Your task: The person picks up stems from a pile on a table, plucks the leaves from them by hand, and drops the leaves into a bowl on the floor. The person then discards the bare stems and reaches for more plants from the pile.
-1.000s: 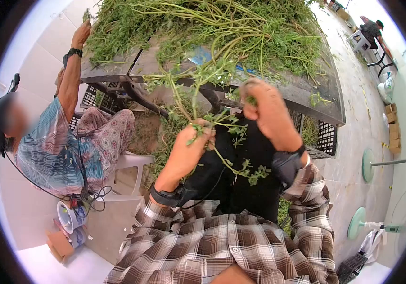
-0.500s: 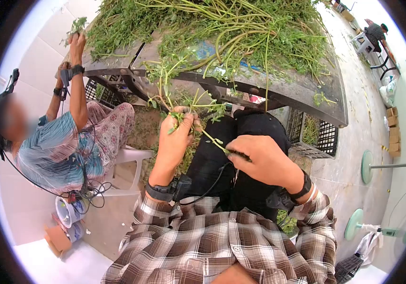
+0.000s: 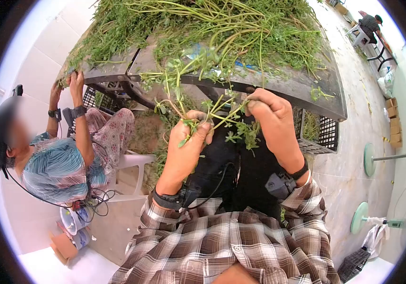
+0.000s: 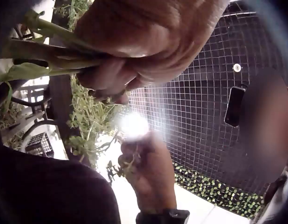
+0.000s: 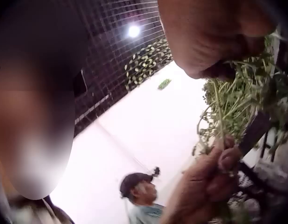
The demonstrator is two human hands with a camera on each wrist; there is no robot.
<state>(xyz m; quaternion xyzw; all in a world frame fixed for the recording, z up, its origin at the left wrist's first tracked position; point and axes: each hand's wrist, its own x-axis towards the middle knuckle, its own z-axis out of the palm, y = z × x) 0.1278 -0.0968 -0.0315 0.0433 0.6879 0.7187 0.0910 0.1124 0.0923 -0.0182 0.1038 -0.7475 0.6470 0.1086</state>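
Note:
My left hand [image 3: 184,149] grips a small bunch of leafy green stems [image 3: 177,90] between thumb and fingers, above my lap and just short of the table edge. To its right, my right hand [image 3: 276,125] pinches the end of a stem that runs across from the left hand, and a leafy sprig [image 3: 248,135] hangs below it. In the left wrist view, thick stems [image 4: 50,60] stick out from the left hand [image 4: 153,32]. The right wrist view has the left hand [image 5: 204,186] holding an upright stem [image 5: 217,107] below the right hand [image 5: 209,37].
A large heap of the same greens [image 3: 203,28] covers the dark table [image 3: 316,94]. Black crates [image 3: 326,137] stand underneath. At the left, another person [image 3: 65,156] sits on a white chair at the table. Green-based stands [image 3: 368,160] and cardboard boxes [image 3: 395,123] are at the right.
My right hand was over the table edge, came down by my lap to the stem, then rose up and right. The left hand keeps its bunch. The other person's hands lowered to the table edge.

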